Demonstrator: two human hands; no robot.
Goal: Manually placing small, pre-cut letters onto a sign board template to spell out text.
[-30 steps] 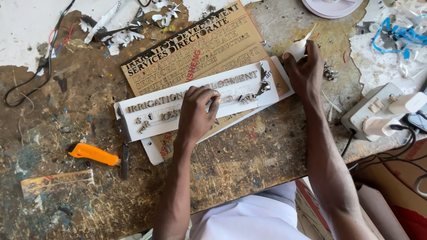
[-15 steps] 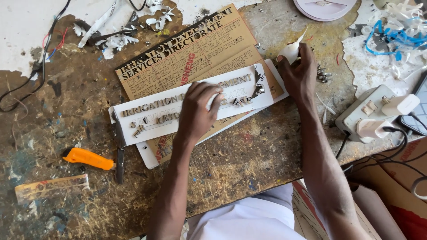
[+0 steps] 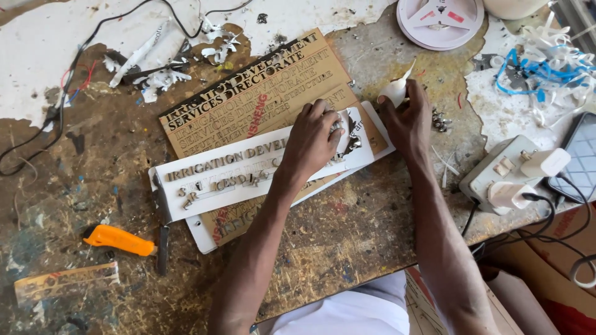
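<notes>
Both hands — left hand (image 3: 313, 139), right hand (image 3: 406, 121) — palm-down on white strip (image 3: 205, 186).

Place: a small sign-making workshop, seen from above.
Surface (image 3: 347, 248): worn, scarred wood, its white coating peeled away over most of the top.
Work pieces: a tan engraved sign plate (image 3: 261, 93) and a white lettered strip (image 3: 248, 167) with loose cut-out letters lay in the middle.
Tools: an orange utility knife (image 3: 121, 239) lay near the left edge.
Waste: white offcuts (image 3: 161, 77) and blue and white shavings (image 3: 546, 65) were scattered at the back.
Power: a white socket block (image 3: 506, 177) with plugged adapters sat at the right, and black wires (image 3: 62, 93) trailed across the left.
</notes>
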